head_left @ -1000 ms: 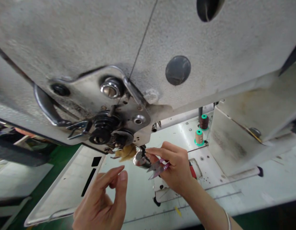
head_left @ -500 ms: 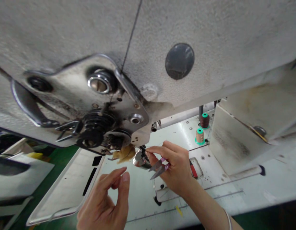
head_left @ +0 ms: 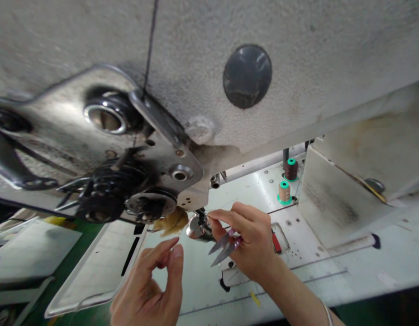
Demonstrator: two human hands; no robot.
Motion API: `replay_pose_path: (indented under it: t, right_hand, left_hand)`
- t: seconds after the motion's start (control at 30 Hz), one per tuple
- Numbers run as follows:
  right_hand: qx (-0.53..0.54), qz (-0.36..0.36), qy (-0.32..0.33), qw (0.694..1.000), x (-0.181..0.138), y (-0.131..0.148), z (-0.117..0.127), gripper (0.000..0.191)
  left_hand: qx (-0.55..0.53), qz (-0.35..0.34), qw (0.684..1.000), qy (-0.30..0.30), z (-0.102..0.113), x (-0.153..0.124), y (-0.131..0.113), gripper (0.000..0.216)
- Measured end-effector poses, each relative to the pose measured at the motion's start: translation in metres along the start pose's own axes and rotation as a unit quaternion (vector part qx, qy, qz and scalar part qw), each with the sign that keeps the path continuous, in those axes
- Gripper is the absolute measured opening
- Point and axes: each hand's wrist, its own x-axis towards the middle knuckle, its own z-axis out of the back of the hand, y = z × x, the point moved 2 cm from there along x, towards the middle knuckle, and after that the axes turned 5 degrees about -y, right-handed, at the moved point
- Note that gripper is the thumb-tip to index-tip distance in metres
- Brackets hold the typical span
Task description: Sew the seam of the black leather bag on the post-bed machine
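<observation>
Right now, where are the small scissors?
In the head view, just right of centre in the lower half, the small scissors sit in the person's right hand, blades pointing lower left, below and right of the shiny round metal part.

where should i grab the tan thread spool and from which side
Probably best by the wound body of the tan spool, between its green top and wider green base, coming from the near left. It stands upright, so the grip can close around its sides. The dark brown spool stands close behind it and the pale housing rises to its right, leaving the near left looking more open.
</observation>
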Motion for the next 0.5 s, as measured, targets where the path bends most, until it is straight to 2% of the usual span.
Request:
replay_pose_path:
  t: [0.23,0.5]
  right_hand:
    - [-0.013,0.011,0.007,1.000,-0.0021,-0.0024,-0.0019,0.014]
    - [-0.017,0.008,0.016,1.000,-0.0038,-0.0046,-0.0048,0.014]
  left_hand:
    - [-0.003,-0.029,1.000,0.005,-0.0006,0.0009,-0.0023,0.024]
    - [0.001,-0.028,1.000,0.012,0.0000,0.0002,-0.0008,0.027]
